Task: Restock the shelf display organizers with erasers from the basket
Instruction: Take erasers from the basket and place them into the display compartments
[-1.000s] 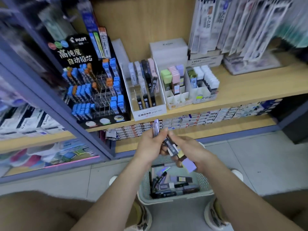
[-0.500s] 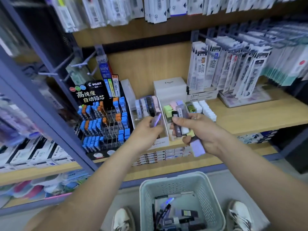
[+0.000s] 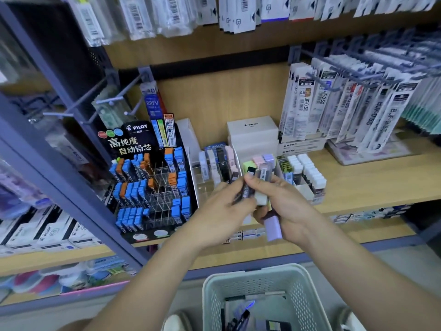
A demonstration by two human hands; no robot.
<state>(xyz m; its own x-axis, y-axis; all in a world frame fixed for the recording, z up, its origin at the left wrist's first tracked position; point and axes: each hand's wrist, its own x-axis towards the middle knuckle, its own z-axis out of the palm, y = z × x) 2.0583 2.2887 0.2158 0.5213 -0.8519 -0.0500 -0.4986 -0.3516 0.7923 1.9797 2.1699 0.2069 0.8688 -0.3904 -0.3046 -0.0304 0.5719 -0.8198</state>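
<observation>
Clutched a bundle of erasers [image 3: 261, 185] in the right hand [image 3: 286, 206] (lilac eraser [image 3: 273, 226] poking down), just before the organizers [image 3: 307, 189] at the shelf edge [image 3: 381, 197]. Pinched a dark stick [image 3: 245, 187] from it with the left hand [image 3: 222, 216]. Hovered well above the basket [image 3: 250, 273], open air between.

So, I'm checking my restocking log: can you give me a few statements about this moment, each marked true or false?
1. The right hand grips a bundle of several pieces. True.
2. The basket holds nothing. False: stock lies in it.
3. A purple eraser sticks out below the right hand. True.
4. The black Pilot display stands right of the bundle. False: it stands left of it.
</observation>
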